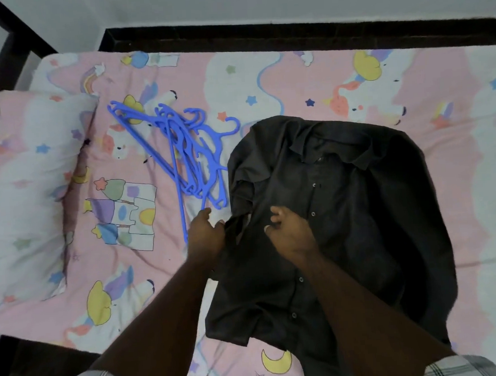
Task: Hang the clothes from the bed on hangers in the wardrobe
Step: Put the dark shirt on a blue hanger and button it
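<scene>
A dark button-front shirt (330, 211) lies spread, collar away from the camera, on the right half of a bed (233, 80) covered in a pink unicorn-print sheet. The left hand (204, 235) pinches the shirt's left edge between thumb and curled fingers, while the right hand (288, 229) rests on the shirt's front (near the button placket) with fingers curled into the cloth; whether they grip a fold cannot be told. A tangle of blue plastic hangers (185, 151) lies just beside the shirt's left shoulder, and a matching pillow (26, 180) sits further left.
</scene>
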The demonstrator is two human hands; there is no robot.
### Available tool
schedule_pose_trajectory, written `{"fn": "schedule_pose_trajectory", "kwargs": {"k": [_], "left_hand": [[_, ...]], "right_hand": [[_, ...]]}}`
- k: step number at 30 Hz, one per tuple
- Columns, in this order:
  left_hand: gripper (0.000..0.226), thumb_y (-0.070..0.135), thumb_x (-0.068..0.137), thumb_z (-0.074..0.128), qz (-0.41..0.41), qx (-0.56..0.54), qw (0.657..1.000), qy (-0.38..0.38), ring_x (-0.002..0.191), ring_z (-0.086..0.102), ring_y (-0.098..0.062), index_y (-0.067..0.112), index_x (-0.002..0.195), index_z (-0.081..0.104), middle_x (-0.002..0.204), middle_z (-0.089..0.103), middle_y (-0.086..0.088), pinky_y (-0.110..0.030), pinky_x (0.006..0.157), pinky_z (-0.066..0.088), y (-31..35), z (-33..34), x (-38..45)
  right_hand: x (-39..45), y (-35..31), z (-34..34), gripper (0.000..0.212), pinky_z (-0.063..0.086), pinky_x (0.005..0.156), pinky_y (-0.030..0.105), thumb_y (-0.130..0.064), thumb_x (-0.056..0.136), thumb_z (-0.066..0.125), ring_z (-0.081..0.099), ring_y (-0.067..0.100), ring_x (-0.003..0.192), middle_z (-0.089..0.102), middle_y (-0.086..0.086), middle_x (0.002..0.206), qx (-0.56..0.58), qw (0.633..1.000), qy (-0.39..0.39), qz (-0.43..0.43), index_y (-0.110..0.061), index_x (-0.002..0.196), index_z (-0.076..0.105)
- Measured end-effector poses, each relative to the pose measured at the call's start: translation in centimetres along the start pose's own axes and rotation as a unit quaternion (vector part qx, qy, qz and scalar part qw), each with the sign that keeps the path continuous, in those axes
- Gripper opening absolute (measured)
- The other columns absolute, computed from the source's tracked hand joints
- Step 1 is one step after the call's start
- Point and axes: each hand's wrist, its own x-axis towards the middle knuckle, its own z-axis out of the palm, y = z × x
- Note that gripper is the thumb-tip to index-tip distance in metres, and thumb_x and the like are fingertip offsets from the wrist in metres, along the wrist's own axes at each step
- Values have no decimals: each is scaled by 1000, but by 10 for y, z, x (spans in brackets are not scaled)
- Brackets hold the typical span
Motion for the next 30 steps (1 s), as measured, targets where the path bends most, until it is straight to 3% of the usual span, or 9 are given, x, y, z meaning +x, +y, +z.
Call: {"fn": "schedule_pose_trajectory", "kwargs": {"k": [5, 10, 14, 17, 23, 25, 26, 28, 30], "left_hand": [[52, 11, 91, 59, -72, 20, 997, 11, 126, 52, -40, 0, 141, 47, 138, 54, -21, -43, 103, 43, -37, -25, 54], [56, 16, 90, 59, -146, -64, 987, -18, 113, 60, -38, 7, 143, 43, 128, 60, -18, -46, 101, 50, -54, -30, 88], [30, 15, 94, 60, -174, -181, 967, -36, 72, 66, -27, 7, 123, 59, 95, 69, -12, -36, 75, 56, -57, -38, 105], [18, 2, 93, 58, -182, -288, 940, -38, 59, 57, -22, 3, 108, 69, 83, 63, -11, -31, 62, 52, -50, -58, 109], [14, 3, 98, 54, -163, -410, 897, -18, 61, 57, -21, 11, 98, 66, 80, 62, -7, -29, 59, 53, -22, -80, 96], [12, 3, 97, 56, -155, -433, 886, -62, 67, 64, -23, 9, 97, 66, 81, 67, -8, -31, 63, 58, -6, -78, 87], [9, 3, 96, 57, -146, -436, 883, -92, 71, 68, -25, 7, 97, 66, 83, 70, -10, -32, 66, 60, 3, -74, 82], [3, 8, 95, 64, -111, -390, 903, -142, 81, 70, -29, 7, 92, 65, 87, 71, -11, -34, 71, 58, 18, -64, 75], [6, 18, 92, 71, -32, -242, 962, -121, 92, 70, -32, 16, 90, 66, 91, 72, -8, -34, 78, 52, 31, -50, 80]], "right_hand": [[26, -24, 39, 48, 43, 89, 17, -20, 90, 67, 64, 14, 112, 70, 0, 119, 23, 1000, -12, 11, -17, 137, 57], [45, -42, 75, 44, 48, 93, 22, -21, 91, 67, 64, 15, 112, 70, 2, 119, 25, 999, -26, 29, -16, 134, 59], [57, -62, 88, 33, 50, 90, 25, -22, 92, 64, 66, 17, 105, 73, -1, 110, -1, 999, 19, 28, -20, 124, 66], [67, -80, 93, 30, 43, 85, 19, -24, 93, 64, 66, 18, 106, 73, 2, 111, 14, 999, 32, 36, -17, 122, 68], [76, -129, 108, 40, 45, 101, 30, -29, 97, 61, 60, 21, 118, 67, 5, 126, 103, 993, -23, 44, -12, 133, 62], [80, -140, 106, 30, 50, 98, 38, -25, 96, 61, 65, 24, 109, 71, 7, 116, 147, 988, 1, 44, -13, 122, 68], [81, -141, 101, 18, 55, 92, 43, -22, 94, 61, 69, 25, 97, 74, 8, 102, 176, 983, 21, 43, -14, 107, 72], [85, -132, 82, 14, 59, 77, 45, -10, 92, 58, 69, 21, 69, 71, 6, 76, 248, 966, 53, 55, -14, 85, 69], [85, -117, 49, 17, 56, 64, 31, 0, 95, 54, 62, 11, 59, 67, 6, 74, 263, 959, 89, 59, -7, 94, 70]]}}
